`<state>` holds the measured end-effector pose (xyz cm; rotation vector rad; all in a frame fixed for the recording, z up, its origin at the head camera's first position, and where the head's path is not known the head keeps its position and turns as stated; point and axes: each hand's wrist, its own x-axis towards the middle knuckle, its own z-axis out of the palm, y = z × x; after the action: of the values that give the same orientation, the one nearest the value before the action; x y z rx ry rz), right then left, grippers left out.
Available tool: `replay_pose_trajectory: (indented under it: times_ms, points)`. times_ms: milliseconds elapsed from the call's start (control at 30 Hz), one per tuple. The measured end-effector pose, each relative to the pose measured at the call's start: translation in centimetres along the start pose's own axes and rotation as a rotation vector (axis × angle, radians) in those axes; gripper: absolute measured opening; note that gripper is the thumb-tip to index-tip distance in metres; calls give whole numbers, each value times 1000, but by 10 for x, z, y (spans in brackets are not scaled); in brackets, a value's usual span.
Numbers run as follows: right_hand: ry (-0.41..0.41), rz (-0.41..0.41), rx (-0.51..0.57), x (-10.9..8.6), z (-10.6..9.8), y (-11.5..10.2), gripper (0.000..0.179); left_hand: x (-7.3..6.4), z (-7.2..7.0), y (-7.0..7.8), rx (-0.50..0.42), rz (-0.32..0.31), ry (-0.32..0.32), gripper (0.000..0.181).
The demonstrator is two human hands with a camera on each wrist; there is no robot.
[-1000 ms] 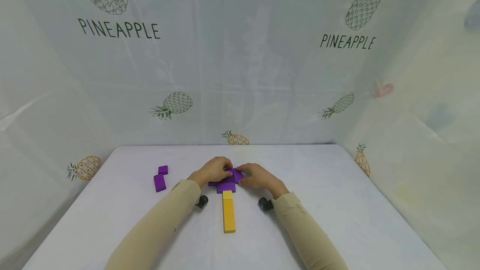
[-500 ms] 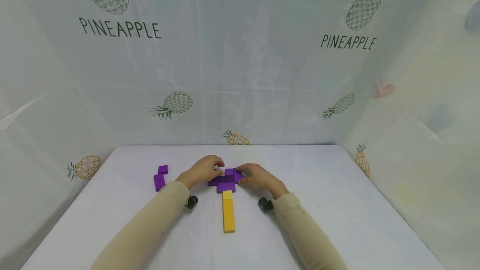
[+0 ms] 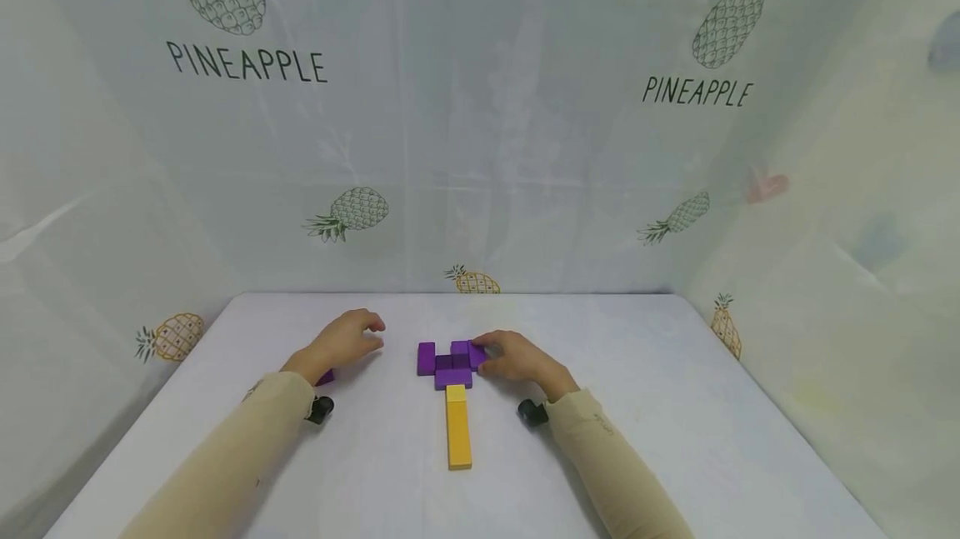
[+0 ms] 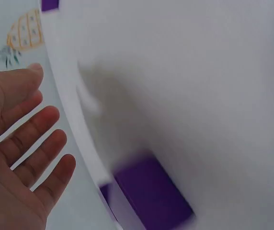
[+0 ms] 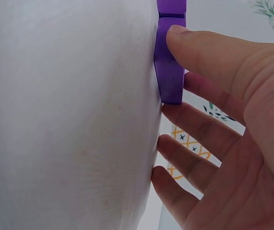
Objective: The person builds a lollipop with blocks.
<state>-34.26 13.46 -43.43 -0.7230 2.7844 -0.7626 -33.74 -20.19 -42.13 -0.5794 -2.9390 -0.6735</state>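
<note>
Head view: in right hand (image 3: 517, 357), pinched by thumb and finger, end purple block (image 3: 476, 354), against purple cluster (image 3: 453, 380) beyond yellow bar (image 3: 458, 432). Near left hand (image 3: 341, 342), with fingers released, loose purple block (image 4: 155, 194).

We hold our left hand (image 3: 337, 343) loose, fingers (image 4: 33, 128) spread and thumb (image 4: 17, 86) apart; our right hand (image 3: 517, 358) pinches between thumb (image 5: 211, 50) and fingers (image 5: 206, 125). Our left forearm (image 3: 221, 456) and right forearm (image 3: 611, 460) slant forward and inward.
</note>
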Motion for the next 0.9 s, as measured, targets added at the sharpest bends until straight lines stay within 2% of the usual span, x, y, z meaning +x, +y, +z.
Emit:
replay_pose_trajectory:
  times_ms: [233, 367, 500, 667, 900]
  points:
    - [2, -15, -1, 1, 1, 1, 50, -19, -15, -24, 37, -56, 31, 28]
    - [4, -21, 13, 1, 1, 1, 51, -26, -17, -34, 68, -75, 63, 29]
    - [5, -25, 6, 1, 1, 1, 50, -30, -17, -42, 100, -101, 67, 32]
    - [10, -27, 6, 1, 1, 1, 50, -34, -20, -45, 114, -135, 68, 37]
    - [2, -11, 16, 0, 1, 2, 51, -38, -22, -43, 78, -167, 42, 40]
